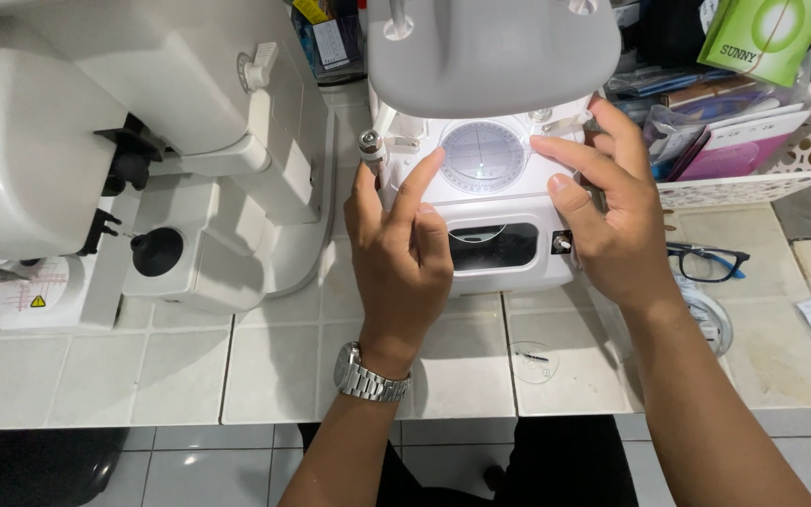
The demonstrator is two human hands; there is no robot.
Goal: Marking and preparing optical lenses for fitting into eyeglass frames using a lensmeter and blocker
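1. Head view: my left hand [398, 246] and right hand [603, 211] rest on the white device [509, 221], one on either side of its round dial plate [483, 155].
2. My left forefinger points onto the left edge of the plate; my right fingertips touch its right edge. Both hands are open, fingers spread, gripping nothing.
3. A clear lens seems to lie on the plate, but I cannot tell for sure; it would be light, slick and easily scratched, best taken by its rim.
4. Another clear lens [532, 361] lies on the tiles in front of the device.
5. Glasses [706, 263] lie right of the device, and a white basket [781, 174] stands behind them.
6. A larger white machine [96, 131] stands left of the device.
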